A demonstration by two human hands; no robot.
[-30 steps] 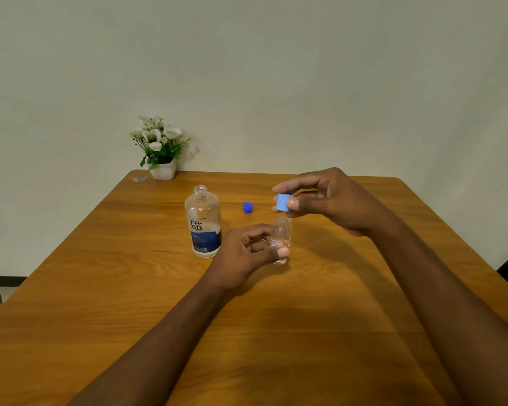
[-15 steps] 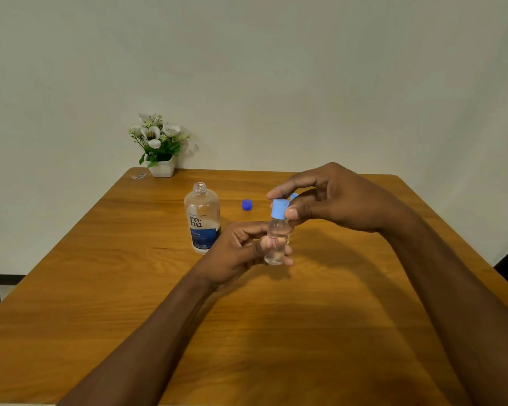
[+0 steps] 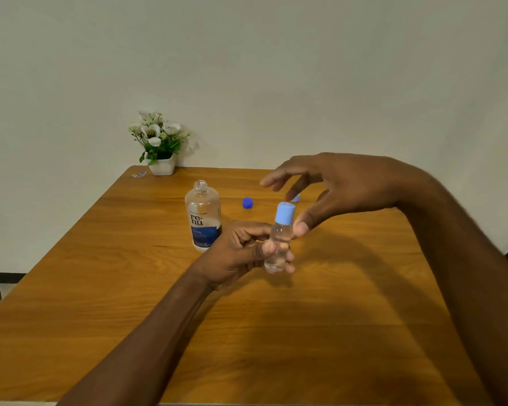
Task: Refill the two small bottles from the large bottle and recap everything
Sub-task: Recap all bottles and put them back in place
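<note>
Fingers of the right hand [image 3: 343, 190] had been spread off the light blue cap [image 3: 285, 213], now seated on the small bottle [image 3: 277, 247] gripped by the left hand [image 3: 238, 253] at frame centre; the large bottle [image 3: 203, 216] stood uncapped.

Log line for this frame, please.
left hand: holds small bottle | light blue cap: on | right hand: open | large bottle: uncapped

- One view only, from the head, looking forward and tilted down over the wooden bench [image 3: 106, 288].
- Both forearms enter from the bottom edge, so the camera sits close above them.
- It faces the pale wall [image 3: 276, 68] behind the bench's far edge.
- The wide lens takes in nearly the whole bench top; the near edge is cut off.
</note>
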